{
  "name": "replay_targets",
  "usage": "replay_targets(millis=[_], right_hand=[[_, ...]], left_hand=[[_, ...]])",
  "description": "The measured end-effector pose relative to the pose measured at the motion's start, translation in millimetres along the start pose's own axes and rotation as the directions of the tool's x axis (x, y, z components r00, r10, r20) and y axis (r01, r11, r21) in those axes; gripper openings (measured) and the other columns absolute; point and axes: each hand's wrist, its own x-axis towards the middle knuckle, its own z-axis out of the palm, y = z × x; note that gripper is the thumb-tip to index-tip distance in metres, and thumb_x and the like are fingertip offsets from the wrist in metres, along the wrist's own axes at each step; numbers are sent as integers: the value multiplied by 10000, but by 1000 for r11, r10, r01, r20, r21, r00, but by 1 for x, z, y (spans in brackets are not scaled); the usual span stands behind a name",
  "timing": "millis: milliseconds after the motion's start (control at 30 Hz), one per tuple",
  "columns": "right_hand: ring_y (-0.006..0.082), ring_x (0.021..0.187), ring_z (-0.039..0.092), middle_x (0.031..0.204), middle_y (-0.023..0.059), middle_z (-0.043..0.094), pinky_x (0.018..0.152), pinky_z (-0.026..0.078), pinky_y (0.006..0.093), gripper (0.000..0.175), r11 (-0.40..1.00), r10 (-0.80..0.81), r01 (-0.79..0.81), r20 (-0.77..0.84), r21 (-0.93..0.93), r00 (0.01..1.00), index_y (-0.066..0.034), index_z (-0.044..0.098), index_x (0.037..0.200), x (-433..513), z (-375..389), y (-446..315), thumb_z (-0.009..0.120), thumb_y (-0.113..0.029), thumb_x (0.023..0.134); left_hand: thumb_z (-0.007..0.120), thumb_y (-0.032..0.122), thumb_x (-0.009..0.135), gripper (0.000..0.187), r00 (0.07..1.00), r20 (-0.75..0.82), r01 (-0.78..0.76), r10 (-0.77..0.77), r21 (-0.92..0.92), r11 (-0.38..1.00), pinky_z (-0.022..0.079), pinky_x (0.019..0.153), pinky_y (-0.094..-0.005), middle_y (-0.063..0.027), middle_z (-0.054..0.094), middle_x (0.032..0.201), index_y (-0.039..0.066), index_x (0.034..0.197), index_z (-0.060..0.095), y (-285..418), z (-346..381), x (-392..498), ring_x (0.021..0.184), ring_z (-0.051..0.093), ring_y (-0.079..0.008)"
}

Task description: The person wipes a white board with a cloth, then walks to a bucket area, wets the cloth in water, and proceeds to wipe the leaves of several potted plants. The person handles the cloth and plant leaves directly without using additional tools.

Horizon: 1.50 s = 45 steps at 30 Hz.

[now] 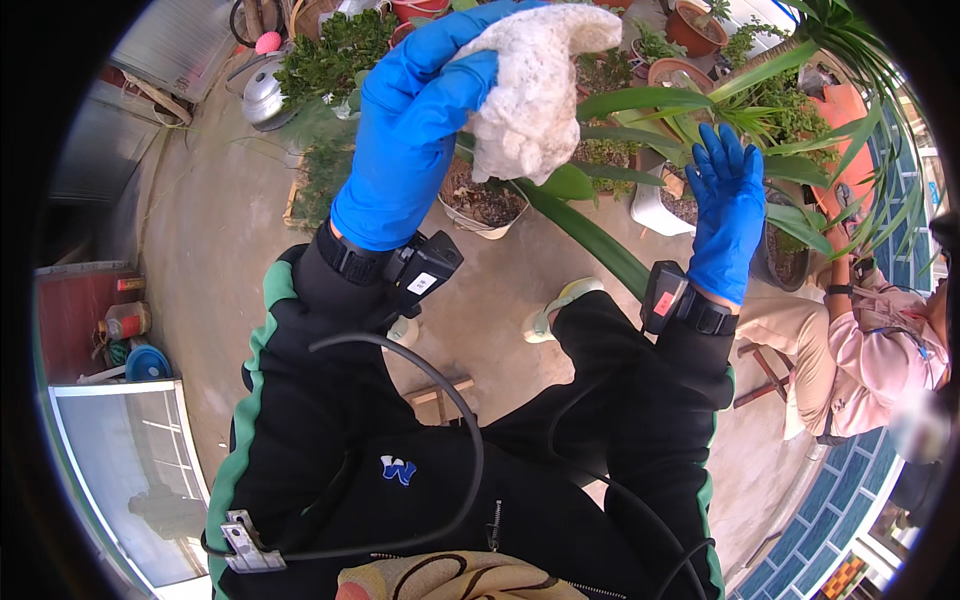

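Note:
My left hand (427,112), in a blue rubber glove, grips a whitish, fuzzy wad of cloth or fibre (529,97), held up at the top centre. Fingers apart and nothing in it, my right hand (727,195) is raised in a matching glove at the right, close to the long green leaves (652,101) of a potted plant. Each wrist bears a black strapped device. Below the wad, partly hidden by it, stands a light pot of dark soil (484,202).
Many potted plants crowd the top, with an orange-brown pot (694,30) among them. A metal kettle (264,94) stands at upper left. Another person (870,352) in pink sits at the right. A white-framed glass panel (127,465) is at lower left. A small wooden stool (435,394) shows between my legs.

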Motion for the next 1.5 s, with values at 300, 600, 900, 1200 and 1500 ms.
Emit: replay_targets(millis=[300,600,900,1200,1500], right_hand=[[229,1234,513,1392,104,513,1055,366,378,519,976,143,-154,-81,-152,986,-59,446,1400,-59,-188,-10,384,-400,1013],[148,1106,568,1282,12,610,934,411,332,470,737,462,-429,-75,-522,884,-161,522,1355,-64,-263,58,405,-421,982],[209,1190,544,1352,30,546,970,431,364,556,788,536,-393,213,-474,817,-171,351,1473,-54,-228,68,476,-379,972],[238,1242,493,1479,75,402,989,417,408,568,832,549,-449,362,-326,754,-166,301,1493,-46,-226,102,450,-404,998],[296,1168,564,1325,190,542,958,475,417,463,845,475,-532,391,47,788,-49,437,1365,-17,-218,135,489,-317,991]], left_hand=[[591,42,775,405,704,623,206,-341,281,937,461,810,-324,-98,641,994,62,1172,669,-19,37,-87,888,602,-211],[542,38,933,350,692,409,507,-594,309,804,454,944,-301,-72,631,1180,36,1282,572,-99,94,-152,1072,579,-150],[541,162,968,333,832,275,277,-482,548,789,479,845,-310,-85,623,1112,88,1292,563,-148,159,-165,927,602,-183],[558,132,916,304,920,256,125,-296,523,843,468,895,-381,-145,638,1108,58,1206,613,-169,162,-158,996,603,-318],[542,97,927,341,964,220,-12,-147,592,806,471,866,-372,-152,574,1105,56,1265,568,-186,165,-159,972,576,-298]])
